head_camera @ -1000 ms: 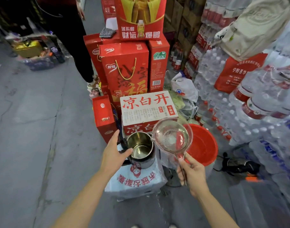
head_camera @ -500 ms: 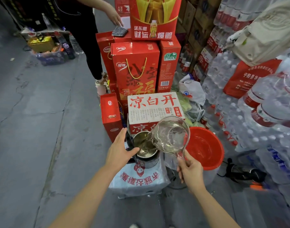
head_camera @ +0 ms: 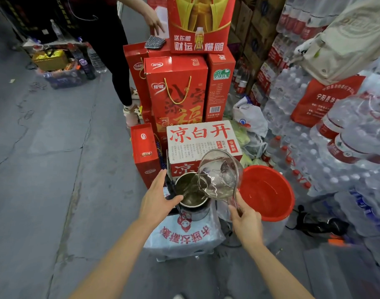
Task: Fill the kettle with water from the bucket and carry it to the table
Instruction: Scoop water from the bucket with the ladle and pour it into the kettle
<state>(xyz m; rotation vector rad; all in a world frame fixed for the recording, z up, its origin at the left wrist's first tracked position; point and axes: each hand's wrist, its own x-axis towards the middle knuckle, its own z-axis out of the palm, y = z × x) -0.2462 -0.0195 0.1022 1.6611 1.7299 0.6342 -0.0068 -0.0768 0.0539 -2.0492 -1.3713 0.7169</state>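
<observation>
A steel kettle (head_camera: 194, 209) stands open on a white printed bag (head_camera: 184, 236) at the centre. My left hand (head_camera: 156, 199) grips its black handle on the left side. My right hand (head_camera: 246, 221) holds the handle of a clear plastic scoop (head_camera: 220, 175), tilted left over the kettle's mouth, and water runs from it into the kettle. The red bucket (head_camera: 269, 193) with water in it sits just right of the scoop.
Red gift boxes (head_camera: 176, 89) and a white carton (head_camera: 203, 141) are stacked right behind the kettle. Shrink-wrapped water bottle packs (head_camera: 344, 152) fill the right side. A person in black (head_camera: 113, 50) stands at the back left, hand by the boxes. Grey concrete floor (head_camera: 44, 169) lies left.
My right hand has tipped the scoop further toward the kettle and water now pours in. The left hand stays on the handle. The person behind has reached toward the boxes.
</observation>
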